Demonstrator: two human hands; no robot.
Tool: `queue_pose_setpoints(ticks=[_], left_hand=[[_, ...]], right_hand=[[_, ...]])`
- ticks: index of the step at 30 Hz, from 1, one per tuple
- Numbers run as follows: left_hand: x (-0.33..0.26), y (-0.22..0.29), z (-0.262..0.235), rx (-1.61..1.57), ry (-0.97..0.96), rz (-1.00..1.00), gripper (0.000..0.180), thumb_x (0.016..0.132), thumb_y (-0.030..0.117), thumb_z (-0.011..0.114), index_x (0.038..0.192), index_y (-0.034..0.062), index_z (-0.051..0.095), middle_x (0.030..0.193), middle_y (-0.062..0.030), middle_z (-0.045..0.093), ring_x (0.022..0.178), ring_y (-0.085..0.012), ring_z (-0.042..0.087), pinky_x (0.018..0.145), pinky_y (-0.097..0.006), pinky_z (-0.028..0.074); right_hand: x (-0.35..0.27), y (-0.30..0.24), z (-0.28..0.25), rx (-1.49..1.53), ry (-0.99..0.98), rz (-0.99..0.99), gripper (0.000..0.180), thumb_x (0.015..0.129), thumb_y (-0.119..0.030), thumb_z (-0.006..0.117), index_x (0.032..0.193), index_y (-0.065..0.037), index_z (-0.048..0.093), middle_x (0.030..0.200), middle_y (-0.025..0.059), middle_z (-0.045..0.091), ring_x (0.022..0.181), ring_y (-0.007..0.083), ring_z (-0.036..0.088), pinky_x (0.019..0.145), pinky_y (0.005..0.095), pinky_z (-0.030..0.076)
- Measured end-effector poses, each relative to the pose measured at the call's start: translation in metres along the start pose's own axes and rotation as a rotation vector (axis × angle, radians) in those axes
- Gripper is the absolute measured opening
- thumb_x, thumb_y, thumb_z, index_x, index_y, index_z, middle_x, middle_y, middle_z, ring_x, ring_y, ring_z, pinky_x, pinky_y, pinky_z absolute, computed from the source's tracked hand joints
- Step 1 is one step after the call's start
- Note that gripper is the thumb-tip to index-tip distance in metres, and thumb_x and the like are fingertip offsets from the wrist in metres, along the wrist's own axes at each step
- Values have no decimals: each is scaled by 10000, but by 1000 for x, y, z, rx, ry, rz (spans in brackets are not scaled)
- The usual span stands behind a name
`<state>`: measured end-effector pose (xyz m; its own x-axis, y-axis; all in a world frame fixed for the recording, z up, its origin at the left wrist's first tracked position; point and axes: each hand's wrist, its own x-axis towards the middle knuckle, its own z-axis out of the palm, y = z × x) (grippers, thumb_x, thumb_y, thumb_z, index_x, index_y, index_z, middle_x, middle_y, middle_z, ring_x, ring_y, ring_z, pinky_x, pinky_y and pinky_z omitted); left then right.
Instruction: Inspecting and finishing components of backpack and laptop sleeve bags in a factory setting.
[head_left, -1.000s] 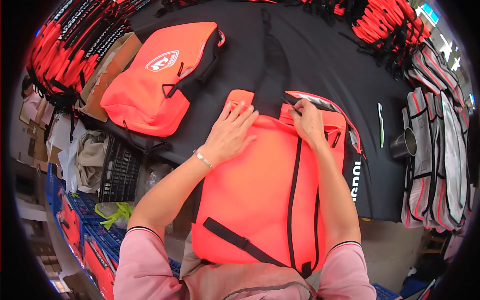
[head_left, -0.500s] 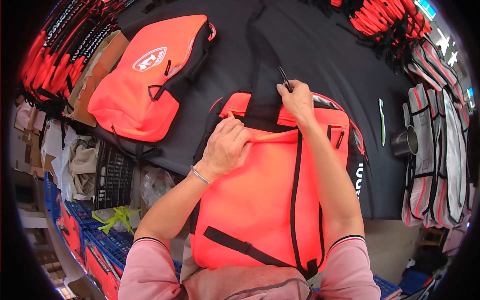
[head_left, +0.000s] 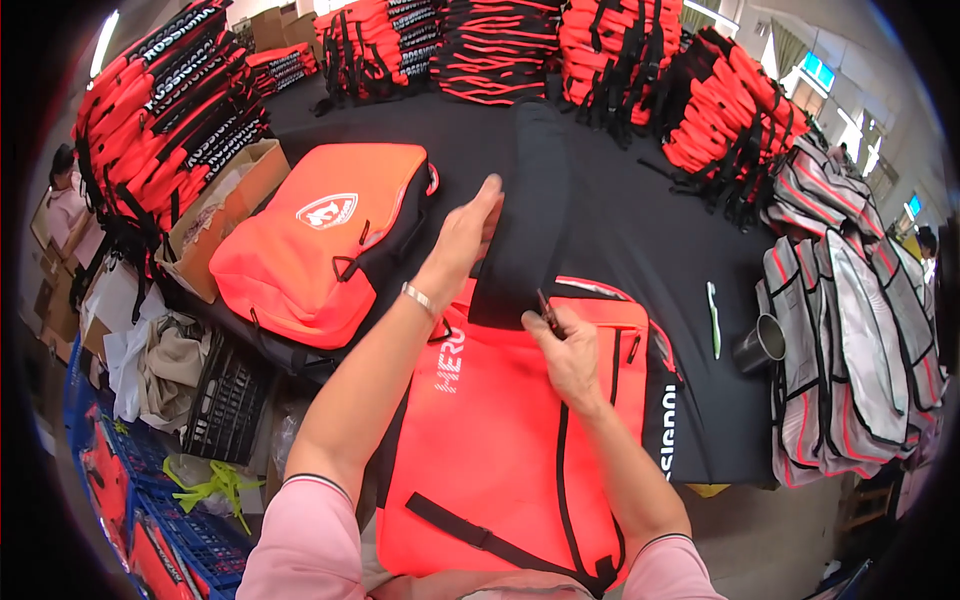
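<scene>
Red-orange fabric backpack (head_left: 480, 450), near side, centre. Left hand (head_left: 462, 240): fingers straight, together, beside wide black fabric strap (head_left: 530, 210); contact unclear. Right hand (head_left: 570, 360): fingers clamped on slim dark tool (head_left: 545, 302), by strap's near end.

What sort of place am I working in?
Probably a bag workshop: tall stacks of red and black fabric goods line a black cloth-covered table, and a large orange-red fabric backpack lies before you.

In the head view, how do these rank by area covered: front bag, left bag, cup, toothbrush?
1. Front bag
2. Left bag
3. Cup
4. Toothbrush, long but thin

The front bag looks nearer the camera, so which bag is really bigger is unsure.
</scene>
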<state>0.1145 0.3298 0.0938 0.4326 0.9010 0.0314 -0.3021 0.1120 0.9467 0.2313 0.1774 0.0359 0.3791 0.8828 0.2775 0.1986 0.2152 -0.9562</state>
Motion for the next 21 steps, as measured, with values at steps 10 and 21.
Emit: queue_pose_setpoints(ticks=[10,21], left_hand=[[-68,30,31,172,-329,15,493,877,189,678,1214,-128,506,1057,-86,647,949,-127,631,874,-279,509],[-202,-32,26,587,-626,-21,441,825,292,711,1124,-16,609,1027,-160,636,919,-255,638,856,-364,497]], right_hand=[[-39,-57,-64,-184,331,-341,82,876,-53,700,929,9,691,724,-72,517,639,15,438,563,179,350],[-78,-69,-68,-134,-161,118,94,879,-45,660,812,20,651,650,-66,528,616,17,448,537,206,342]])
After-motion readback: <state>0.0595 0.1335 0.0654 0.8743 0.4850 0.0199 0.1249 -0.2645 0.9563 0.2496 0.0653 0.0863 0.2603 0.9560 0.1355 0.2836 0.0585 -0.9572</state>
